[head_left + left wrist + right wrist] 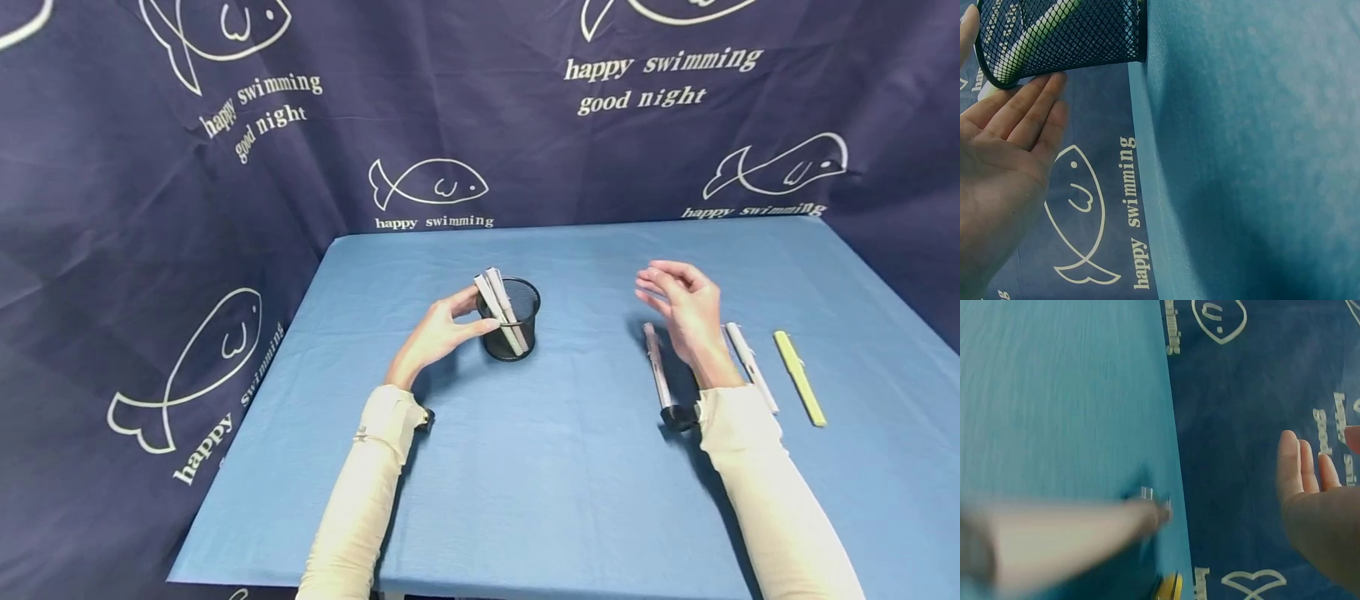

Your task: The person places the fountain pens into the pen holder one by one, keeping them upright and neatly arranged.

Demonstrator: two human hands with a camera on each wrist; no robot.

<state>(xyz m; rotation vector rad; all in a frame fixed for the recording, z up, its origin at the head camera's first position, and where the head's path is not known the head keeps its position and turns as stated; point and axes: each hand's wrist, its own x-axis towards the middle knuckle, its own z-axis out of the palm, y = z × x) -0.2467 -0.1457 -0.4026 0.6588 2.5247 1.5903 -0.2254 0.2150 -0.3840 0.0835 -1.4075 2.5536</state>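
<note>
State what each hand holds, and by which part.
The left hand holds the cup by its side, near the rim. The right hand holds nothing.

Metal mesh cup; matt cloth

"Where is the cup?"
"The round black wire-mesh pen cup stands nearer the far edge of the blue cloth-covered table, left of the middle. The left hand holds it near the rim, thumb on the near side."
"Anything inside?"
"Two slim pale grey-white pens, leaning toward the far left corner."
"And the right hand?"
"Raised above the table, fingers bent, holding nothing. A slim pinkish-grey pen lies left of its wrist; just right of it, a slim white pen; nearest the right edge, a slim yellow-green pen."
</note>
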